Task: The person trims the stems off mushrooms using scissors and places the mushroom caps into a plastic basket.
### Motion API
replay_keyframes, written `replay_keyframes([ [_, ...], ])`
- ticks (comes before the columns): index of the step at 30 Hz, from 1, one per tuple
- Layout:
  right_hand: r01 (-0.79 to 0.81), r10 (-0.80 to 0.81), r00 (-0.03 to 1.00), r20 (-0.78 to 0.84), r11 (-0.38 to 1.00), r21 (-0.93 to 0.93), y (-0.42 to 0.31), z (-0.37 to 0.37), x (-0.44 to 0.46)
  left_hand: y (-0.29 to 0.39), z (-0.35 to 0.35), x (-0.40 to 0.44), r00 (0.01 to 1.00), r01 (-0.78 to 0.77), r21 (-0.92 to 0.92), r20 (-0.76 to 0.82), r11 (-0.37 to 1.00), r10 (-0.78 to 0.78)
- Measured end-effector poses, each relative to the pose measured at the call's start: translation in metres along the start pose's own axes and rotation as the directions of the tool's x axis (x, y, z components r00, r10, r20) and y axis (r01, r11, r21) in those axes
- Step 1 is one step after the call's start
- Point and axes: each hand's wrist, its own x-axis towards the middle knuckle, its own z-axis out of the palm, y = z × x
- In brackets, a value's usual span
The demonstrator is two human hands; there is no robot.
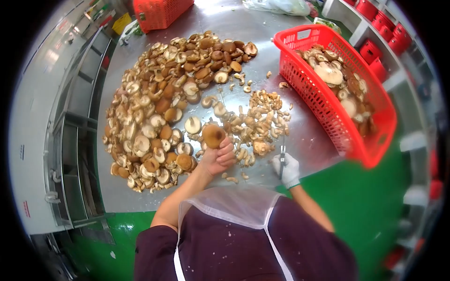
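My bare left hand (219, 158) is closed around a shiitake mushroom (214, 136), its brown cap facing up toward me. In my right hand (287, 169), which wears a white glove, is a slim dark cutting tool that looks like a pair of scissors (282, 161), pointing away from me. Between and beyond the hands lies a heap of cut mushroom stems (262, 119). A large pile of whole mushrooms (154, 107) curves around to the left, some caps up and some gills up. One pale mushroom (192, 125) rests just left of the held one.
At the right edge of the metal table (314, 166) stands a red perforated basket (323, 112) with mushrooms inside. Another red basket (161, 14) and a clear plastic bag (276, 6) are at the far side. Metal shelving (77, 136) stands left; red containers (370, 51) sit on shelves at right.
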Motion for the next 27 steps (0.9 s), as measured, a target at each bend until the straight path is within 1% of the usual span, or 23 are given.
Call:
replay_keyframes([
  [1, 0.031, -0.032, 0.999, -0.018, 0.999, -0.029, 0.001, 0.001, 0.000, -0.001, 0.005, 0.005, 1.000, 0.014, 0.039, 0.026, 0.999, -0.015],
  [2, 0.063, -0.066, 0.997, -0.042, 0.996, -0.067, 0.000, 0.000, 0.001, 0.000, 0.008, 0.008, 0.997, 0.031, 0.091, -0.072, 0.995, -0.024],
  [3, 0.064, -0.065, 0.998, -0.023, 0.997, -0.032, -0.004, -0.003, -0.001, 0.004, 0.009, 0.012, 0.987, 0.058, 0.142, -0.156, 0.988, -0.036],
  [4, 0.172, -0.178, 0.982, -0.063, 0.981, -0.094, -0.013, -0.008, -0.001, 0.007, 0.016, 0.023, 0.971, 0.090, 0.191, -0.233, 0.977, -0.044],
  [6, 0.133, -0.141, 0.989, -0.052, 0.983, -0.129, -0.005, -0.007, -0.001, 0.011, 0.041, 0.048, 0.895, 0.097, 0.460, -0.427, 0.882, 0.125],
  [8, 0.139, -0.145, 0.988, -0.048, 0.984, -0.113, -0.002, -0.007, -0.001, 0.021, 0.066, 0.083, 0.911, 0.106, 0.710, -0.350, 0.696, 0.217],
  [10, 0.142, -0.145, 0.989, -0.033, 0.986, -0.090, 0.000, -0.005, -0.001, 0.018, 0.119, 0.132, 0.870, 0.034, 0.805, -0.316, 0.593, 0.380],
  [12, 0.139, -0.141, 0.990, -0.027, 0.988, -0.065, 0.001, -0.004, -0.001, 0.024, 0.169, 0.151, 0.967, -0.100, 0.973, 0.046, 0.208, 0.250],
  [13, 0.164, -0.167, 0.984, -0.056, 0.985, -0.062, -0.001, -0.005, -0.001, 0.027, 0.194, 0.160, 0.960, -0.234, 0.972, 0.224, 0.039, 0.171],
  [14, 0.186, -0.189, 0.979, -0.076, 0.981, -0.050, -0.003, -0.004, -0.002, 0.043, 0.200, 0.161, 0.932, -0.256, 0.966, 0.259, -0.046, 0.256],
  [15, 0.215, -0.225, 0.971, -0.083, 0.969, -0.119, -0.004, -0.005, -0.002, 0.059, 0.206, 0.162, 0.895, -0.261, 0.956, 0.291, -0.133, 0.338],
  [16, 0.087, -0.087, 0.996, -0.028, 0.996, 0.001, -0.002, -0.004, -0.003, 0.078, 0.205, 0.157, 0.836, -0.242, 0.937, 0.333, -0.252, 0.436],
  [17, 0.085, -0.085, 0.996, -0.018, 0.996, -0.013, 0.000, -0.004, -0.006, 0.102, 0.187, 0.146, 0.781, -0.238, 0.957, 0.291, -0.169, 0.552],
  [18, 0.090, -0.090, 0.996, -0.023, 0.996, -0.023, 0.002, -0.003, -0.003, 0.127, 0.161, 0.131, 0.758, -0.110, 0.985, 0.171, -0.136, 0.629],
  [19, 0.059, -0.059, 0.998, -0.011, 0.998, -0.008, 0.006, -0.001, -0.003, 0.161, 0.111, 0.120, 0.689, 0.020, 0.965, 0.176, -0.261, 0.703],
  [20, 0.026, -0.026, 1.000, -0.003, 1.000, 0.005, 0.011, -0.001, -0.003, 0.171, 0.087, 0.092, 0.638, 0.359, 0.824, 0.126, -0.439, 0.760],
  [21, 0.074, -0.076, 0.997, -0.021, 0.994, -0.081, 0.020, 0.002, -0.002, 0.187, 0.049, 0.066, 0.680, 0.438, 0.710, 0.141, -0.552, 0.720],
  [22, 0.095, -0.098, 0.995, -0.028, 0.992, -0.083, 0.016, 0.003, -0.002, 0.180, 0.033, 0.039, 0.644, 0.615, 0.606, -0.015, -0.505, 0.765],
  [23, 0.118, -0.121, 0.992, -0.033, 0.989, -0.089, 0.010, 0.001, -0.002, 0.179, 0.019, 0.019, 0.653, 0.725, 0.458, -0.220, -0.514, 0.725],
  [24, 0.144, -0.148, 0.988, -0.037, 0.985, -0.097, 0.006, -0.001, 0.000, 0.173, -0.002, 0.003, 0.633, 0.759, 0.398, -0.265, -0.515, 0.727],
  [25, 0.077, -0.078, 0.997, -0.012, 0.996, -0.045, 0.009, 0.001, 0.001, 0.160, 0.007, 0.001, 0.553, 0.831, 0.251, -0.457, -0.496, 0.697],
  [26, 0.100, -0.101, 0.995, -0.016, 0.994, -0.045, 0.010, 0.002, 0.002, 0.164, -0.014, -0.005, 0.572, 0.818, 0.286, -0.486, -0.499, 0.660],
  [27, 0.122, -0.123, 0.992, -0.022, 0.992, -0.046, 0.007, 0.002, 0.002, 0.162, -0.031, -0.009, 0.642, 0.767, 0.341, -0.393, -0.544, 0.659],
])
